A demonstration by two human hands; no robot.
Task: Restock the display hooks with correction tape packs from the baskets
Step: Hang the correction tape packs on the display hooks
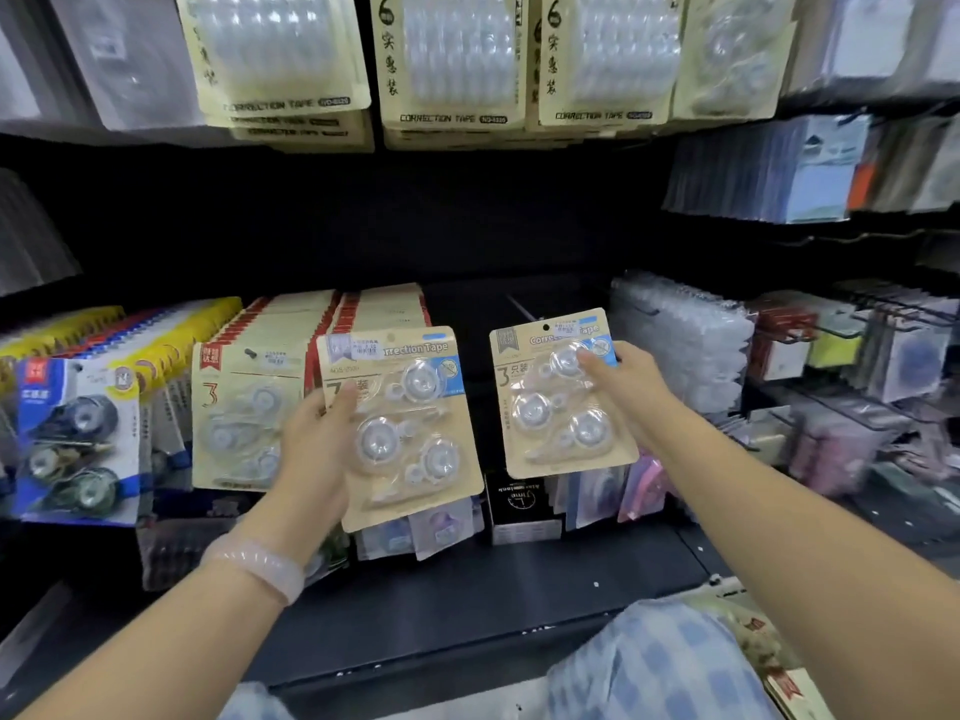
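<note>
One correction tape pack [410, 428] is gripped by the left hand [317, 449] just right of the hung row of packs [249, 407]; further right, a second pack [563, 394] is pinched by the right hand [631, 392].

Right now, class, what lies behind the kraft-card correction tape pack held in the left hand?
Behind the pack hang matching red-topped kraft packs; lower ones are covered.

Tape pack [410, 423] in each hand
</note>
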